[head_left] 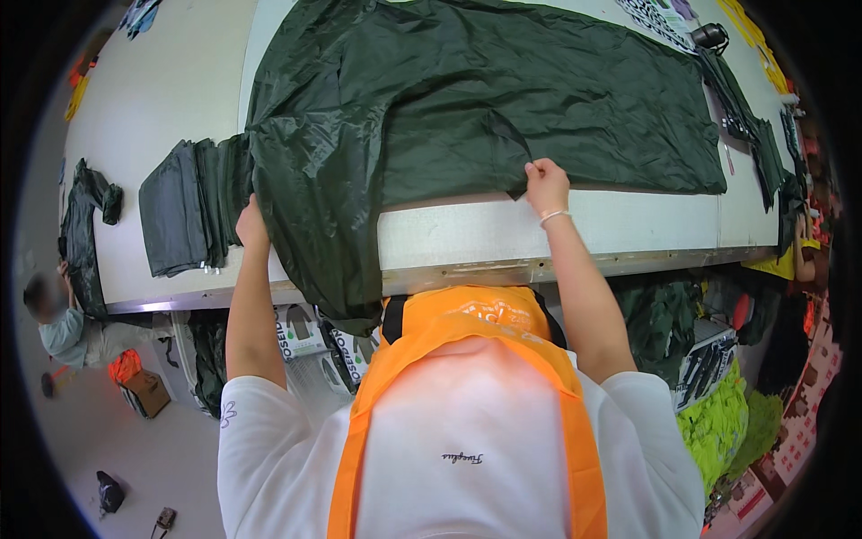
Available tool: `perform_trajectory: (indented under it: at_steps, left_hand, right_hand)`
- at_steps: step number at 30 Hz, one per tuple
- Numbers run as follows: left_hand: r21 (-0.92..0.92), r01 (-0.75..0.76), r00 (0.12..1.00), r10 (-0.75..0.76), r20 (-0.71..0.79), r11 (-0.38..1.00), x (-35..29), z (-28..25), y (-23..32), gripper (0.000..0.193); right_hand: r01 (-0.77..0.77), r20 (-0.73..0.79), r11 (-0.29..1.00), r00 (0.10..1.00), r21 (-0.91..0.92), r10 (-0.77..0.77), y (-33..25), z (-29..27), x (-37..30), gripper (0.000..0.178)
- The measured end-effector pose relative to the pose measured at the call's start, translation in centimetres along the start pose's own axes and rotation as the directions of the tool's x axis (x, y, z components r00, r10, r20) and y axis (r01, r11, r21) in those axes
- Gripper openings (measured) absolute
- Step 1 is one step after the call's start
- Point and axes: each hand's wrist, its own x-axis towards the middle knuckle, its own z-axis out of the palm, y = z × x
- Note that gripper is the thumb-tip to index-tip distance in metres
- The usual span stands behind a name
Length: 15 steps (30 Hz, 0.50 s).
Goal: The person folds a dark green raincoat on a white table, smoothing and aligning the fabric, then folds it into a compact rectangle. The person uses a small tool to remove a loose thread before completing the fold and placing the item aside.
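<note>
At far left, on the floor (pixel 184 467), see cardboard box (pixel 146 395); cannot see inside. Next, find left grip (pixel 253 225) at the edge of the green garment (pixel 539 99), with fingertips hidden; cannot tell if closed. Lies spread across the bench (pixel 467 225), drooping over its front; looks light, soft, probably slippery, best held by hems. Farther right, pinched at a loose flap in right grip (pixel 546 184).
</note>
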Motion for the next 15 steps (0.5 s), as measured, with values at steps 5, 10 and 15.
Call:
perform_trajectory:
  at_steps: [5, 10, 15]
  left_hand:
    - [0.006, -0.007, 0.999, 0.007, 0.050, 1.000, -0.1, -0.8, 0.1, 0.032]
    - [-0.008, 0.009, 0.998, -0.008, 0.059, 1.000, 0.2, -1.9, 1.5, 0.032]
    - [-0.032, 0.012, 0.999, -0.010, 0.053, 0.999, 0.1, -1.2, 0.7, 0.037]
  right_hand:
    - [-0.253, 0.179, 0.764, 0.967, 0.594, 0.181, -2.1, -0.5, 0.9, 0.025]
    - [0.144, -0.254, 0.983, 0.952, -0.118, -0.170, 1.4, -0.7, 1.2, 0.026]
    - [0.653, 0.201, 0.579, 0.730, -0.489, -0.653, 2.4, -3.0, -6.7, 0.051]
